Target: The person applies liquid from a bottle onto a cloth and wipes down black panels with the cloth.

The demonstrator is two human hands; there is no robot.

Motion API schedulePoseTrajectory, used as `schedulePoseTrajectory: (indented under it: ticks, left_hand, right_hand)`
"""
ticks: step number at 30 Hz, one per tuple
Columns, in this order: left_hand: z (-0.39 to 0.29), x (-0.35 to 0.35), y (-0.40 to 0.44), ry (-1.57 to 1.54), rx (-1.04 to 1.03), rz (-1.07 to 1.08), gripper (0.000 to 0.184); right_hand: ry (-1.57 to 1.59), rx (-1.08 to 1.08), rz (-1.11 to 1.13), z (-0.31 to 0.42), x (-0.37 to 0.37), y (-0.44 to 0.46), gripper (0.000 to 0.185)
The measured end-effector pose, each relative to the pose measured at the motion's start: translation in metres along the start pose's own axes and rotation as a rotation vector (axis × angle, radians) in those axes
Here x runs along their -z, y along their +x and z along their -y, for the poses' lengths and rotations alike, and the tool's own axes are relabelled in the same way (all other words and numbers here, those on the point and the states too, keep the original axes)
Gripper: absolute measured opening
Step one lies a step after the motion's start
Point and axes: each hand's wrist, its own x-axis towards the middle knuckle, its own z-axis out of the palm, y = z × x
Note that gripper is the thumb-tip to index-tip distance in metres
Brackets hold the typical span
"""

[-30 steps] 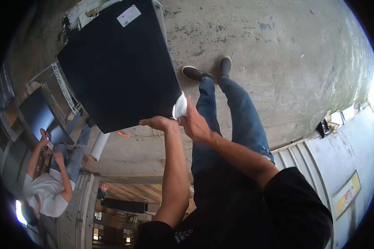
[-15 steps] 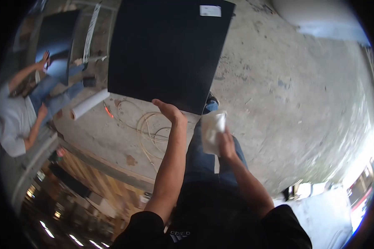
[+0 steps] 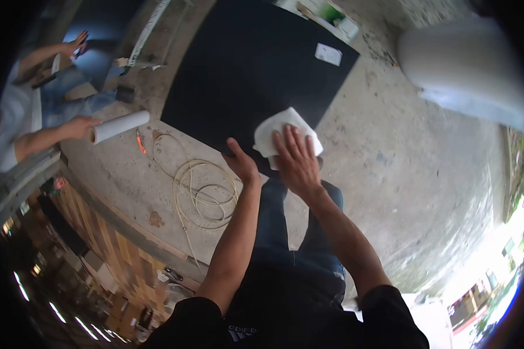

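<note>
A large dark panel (image 3: 244, 64) with a white label (image 3: 328, 54) near its far right corner extends away from me. My left hand (image 3: 242, 163) grips the panel's near edge, thumb on top and the other fingers hidden beneath. Under my right hand (image 3: 297, 160) a white cloth (image 3: 273, 131) lies on the panel's near right corner; the fingers are spread flat and press the cloth to the surface.
At the left a co-worker's hand touches a white roll (image 3: 121, 127), and their other hand rests on another dark panel (image 3: 108, 20). A coiled hose (image 3: 202, 192) and an orange-handled tool (image 3: 140, 141) lie on the floor. A large wrapped roll (image 3: 466, 64) stands at upper right.
My right hand has brought the cloth from beside the panel onto its near corner. The view has shifted. The co-worker's lower hand has moved to the white roll.
</note>
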Motion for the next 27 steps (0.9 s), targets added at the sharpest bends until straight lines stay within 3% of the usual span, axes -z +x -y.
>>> schedulePoseTrajectory:
  ticks: [2, 3, 4, 6, 7, 9, 10, 11, 14, 16, 19, 22, 27]
  left_hand:
    - [-0.009, 0.002, -0.004, 0.37, -0.187, -0.094, 0.076]
    - [-0.027, 0.001, -0.013, 0.574, -0.317, -0.182, 0.073]
    - [-0.019, 0.005, -0.006, 0.57, -0.309, -0.216, 0.073]
    - [-0.004, -0.002, -0.005, 0.321, -0.365, -0.158, 0.068]
    - [-0.028, -0.009, -0.013, 0.267, -0.382, -0.186, 0.066]
    - [-0.012, -0.006, -0.009, 0.1, -0.125, -0.062, 0.066]
    - [-0.009, -0.006, -0.009, -0.053, -0.129, -0.017, 0.065]
    - [-0.006, -0.006, -0.008, -0.057, -0.103, -0.034, 0.064]
    - [-0.028, -0.011, -0.016, 0.11, -0.078, -0.109, 0.064]
    - [-0.027, -0.011, -0.022, 0.185, -0.015, -0.158, 0.067]
    - [-0.052, -0.02, -0.023, 0.134, -0.007, -0.181, 0.069]
    - [-0.041, -0.017, -0.02, 0.115, -0.005, -0.17, 0.068]
    - [-0.045, -0.021, -0.017, 0.0, 0.018, -0.182, 0.067]
  right_hand:
    - [-0.069, -0.073, -0.062, -0.024, 0.012, 0.021, 0.064]
    - [-0.107, -0.088, -0.216, -0.04, 0.019, 0.036, 0.064]
    - [-0.165, -0.176, -0.285, -0.047, 0.026, 0.058, 0.064]
    - [-0.169, -0.14, -0.331, -0.051, 0.022, 0.074, 0.064]
    - [-0.096, 0.038, -0.274, -0.056, 0.011, 0.066, 0.065]
    - [-0.245, 0.154, 0.011, -0.021, -0.013, 0.039, 0.062]
    - [-0.059, 0.191, 0.081, -0.001, -0.004, 0.027, 0.067]
    - [0.052, 0.215, 0.065, -0.001, -0.002, 0.026, 0.071]
    - [-0.07, 0.132, 0.035, -0.027, 0.024, 0.057, 0.07]
    - [-0.002, 0.065, -0.139, -0.087, 0.037, 0.1, 0.064]
    - [-0.183, -0.114, -0.413, -0.161, 0.077, 0.168, 0.058]
    - [-0.212, -0.006, -0.285, -0.169, 0.097, 0.188, 0.058]
    - [-0.259, 0.181, -0.295, -0.161, 0.096, 0.225, 0.06]
